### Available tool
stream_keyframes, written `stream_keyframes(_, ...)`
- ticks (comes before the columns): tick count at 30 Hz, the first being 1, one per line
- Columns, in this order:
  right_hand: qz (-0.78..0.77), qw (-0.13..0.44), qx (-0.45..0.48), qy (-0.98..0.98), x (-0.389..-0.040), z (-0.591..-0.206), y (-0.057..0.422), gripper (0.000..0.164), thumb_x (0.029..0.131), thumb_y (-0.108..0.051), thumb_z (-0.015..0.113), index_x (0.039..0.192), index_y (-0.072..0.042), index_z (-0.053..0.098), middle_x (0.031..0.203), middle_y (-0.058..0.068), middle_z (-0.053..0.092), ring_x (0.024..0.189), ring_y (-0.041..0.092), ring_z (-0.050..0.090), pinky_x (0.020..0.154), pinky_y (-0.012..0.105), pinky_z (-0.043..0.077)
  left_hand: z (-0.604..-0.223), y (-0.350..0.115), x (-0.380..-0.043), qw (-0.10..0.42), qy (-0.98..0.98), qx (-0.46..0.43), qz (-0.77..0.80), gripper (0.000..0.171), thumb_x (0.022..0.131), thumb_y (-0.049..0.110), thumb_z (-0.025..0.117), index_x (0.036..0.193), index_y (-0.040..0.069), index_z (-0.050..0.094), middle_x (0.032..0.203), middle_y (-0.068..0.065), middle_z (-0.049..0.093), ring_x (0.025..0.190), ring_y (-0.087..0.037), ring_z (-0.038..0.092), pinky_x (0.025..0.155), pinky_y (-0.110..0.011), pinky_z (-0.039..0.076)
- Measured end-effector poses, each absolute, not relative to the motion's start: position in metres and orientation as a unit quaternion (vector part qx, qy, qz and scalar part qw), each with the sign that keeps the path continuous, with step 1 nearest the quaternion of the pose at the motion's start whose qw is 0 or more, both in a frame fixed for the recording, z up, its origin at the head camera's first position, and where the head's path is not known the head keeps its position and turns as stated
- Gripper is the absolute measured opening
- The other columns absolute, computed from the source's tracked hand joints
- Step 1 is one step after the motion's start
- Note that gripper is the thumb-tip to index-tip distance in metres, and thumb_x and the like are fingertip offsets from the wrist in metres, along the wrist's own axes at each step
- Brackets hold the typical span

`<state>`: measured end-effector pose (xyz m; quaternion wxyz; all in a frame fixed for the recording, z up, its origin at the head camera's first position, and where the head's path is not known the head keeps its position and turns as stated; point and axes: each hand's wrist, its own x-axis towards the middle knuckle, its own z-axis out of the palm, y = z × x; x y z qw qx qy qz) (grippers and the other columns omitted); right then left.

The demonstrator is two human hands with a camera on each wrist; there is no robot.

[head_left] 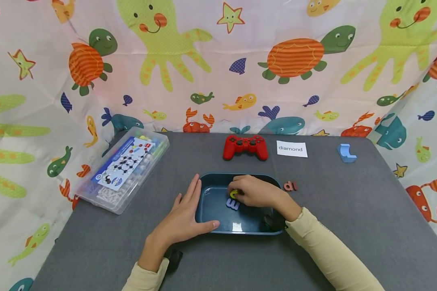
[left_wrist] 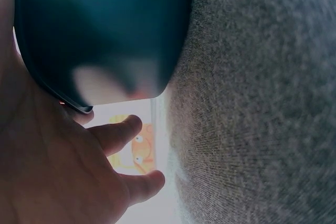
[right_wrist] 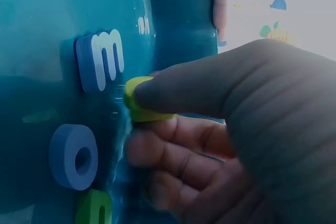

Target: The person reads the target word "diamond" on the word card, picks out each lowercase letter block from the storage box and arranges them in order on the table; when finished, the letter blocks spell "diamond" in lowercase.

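Note:
A dark blue tray (head_left: pixel 213 214) lies in front of the person. Against its left side rests the left hand (head_left: pixel 183 218), fingers straight along the outer wall and thumb over the near rim. Inside the tray, the right hand (head_left: pixel 258 190) pinches a yellow letter (right_wrist: pixel 139 98) between thumb and fingers; its shape is partly covered. A purple-blue letter m (head_left: pixel 232 203) sits just beside these fingertips. In the right wrist view a blue letter o (right_wrist: pixel 59 156) and part of a green letter (right_wrist: pixel 86 209) also lie in the tray; the arm hides them from the head view.
Two reddish letters (head_left: pixel 290 186) lie right of the tray. Farther back are a red game controller (head_left: pixel 245 146), a card reading "diamond" (head_left: pixel 291 149) and a light blue block (head_left: pixel 346 153). A clear plastic case (head_left: pixel 124 169) of molecule-model parts stands on the left.

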<state>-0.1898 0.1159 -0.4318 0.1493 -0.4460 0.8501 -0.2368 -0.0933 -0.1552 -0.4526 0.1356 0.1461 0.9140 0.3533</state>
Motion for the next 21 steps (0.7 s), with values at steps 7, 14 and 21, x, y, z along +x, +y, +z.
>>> stream_keyframes(7, -0.273, 0.152, -0.453, 0.835, -0.1901, -0.4299, 0.1169, 0.019, 0.104, -0.002, 0.066, 0.118, -0.003, 0.078, 0.111, 0.004, 0.070, 0.096, 0.014, 0.063, 0.088, 0.031, 0.059, -0.4525, -0.1547, -0.0936, 0.129, 0.914, 0.152, 0.353, 0.125, 0.090, 0.065, 0.077, 0.173, 0.011, 0.001, 0.178, 0.005, -0.015, 0.163, -0.032, 0.011, 0.124, -0.070, -0.002)
stream_keyframes(14, -0.308, 0.145, -0.443, 0.829, -0.1891, -0.4270, 0.1170, 0.018, 0.105, -0.002, 0.065, 0.120, -0.002, 0.076, 0.109, 0.003, 0.074, 0.087, 0.011, 0.065, 0.082, 0.029, 0.060, -0.4531, -0.1549, -0.0941, 0.128, 0.913, 0.154, 0.356, 0.125, 0.090, 0.064, 0.077, 0.173, 0.011, 0.000, 0.178, 0.006, -0.016, 0.163, -0.030, 0.010, 0.124, -0.069, -0.003)
stream_keyframes(21, -0.323, 0.141, -0.432, 0.830, -0.1859, -0.4233, 0.1180, 0.021, 0.106, -0.001, 0.064, 0.123, 0.001, 0.075, 0.109, 0.007, 0.073, 0.083, 0.010, 0.064, 0.078, 0.026, 0.060, -0.4544, -0.1554, -0.0931, 0.134, 0.912, 0.150, 0.358, 0.126, 0.089, 0.067, 0.076, 0.173, 0.013, -0.001, 0.177, 0.009, -0.018, 0.163, -0.029, 0.008, 0.125, -0.068, -0.003)
